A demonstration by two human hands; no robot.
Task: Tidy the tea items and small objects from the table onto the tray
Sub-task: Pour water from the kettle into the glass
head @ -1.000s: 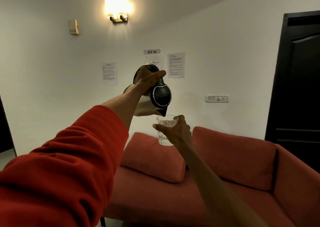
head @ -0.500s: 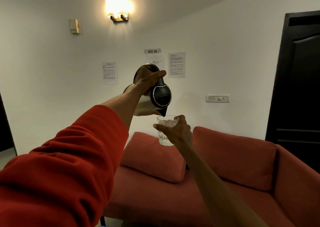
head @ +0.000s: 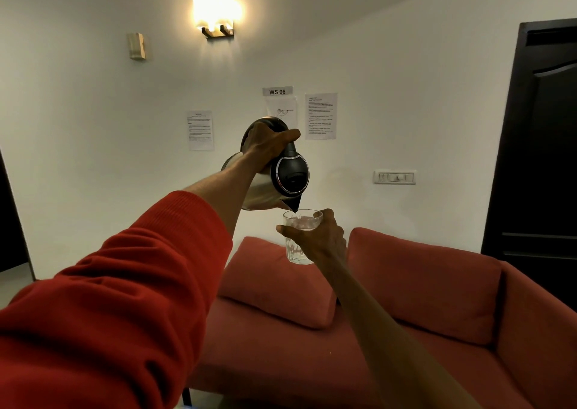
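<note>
Out in front of you, above the red fabric sofa (head: 406, 330), both arms are raised toward the white wall (head: 78, 127). Your left hand (head: 265, 144), coming out of a red knitted sleeve (head: 118, 299), is curled tight round the black handle of a stainless-steel electric kettle with a black lid (head: 281, 177). You hold the kettle tipped forward and down, its black spout just over the rim of a clear, short drinking glass (head: 298, 236). A thin stream of water shows at the spout tip, and the glass has some water in it. Your right hand (head: 318, 240) wraps round the far side of the glass, thumb across the front, holding it upright just below the kettle. Kettle and glass are both up in the air, close together, in front of two red cushions (head: 274, 283) leaning against the sofa back.

On the wall behind the kettle hang printed paper sheets (head: 321, 116) and a small label reading "WS 06" (head: 277, 91). A lit wall lamp (head: 217, 11) glows above them, a white switch plate (head: 395, 177) sits to the right, and a dark wooden door (head: 543, 143) stands at the right edge.
</note>
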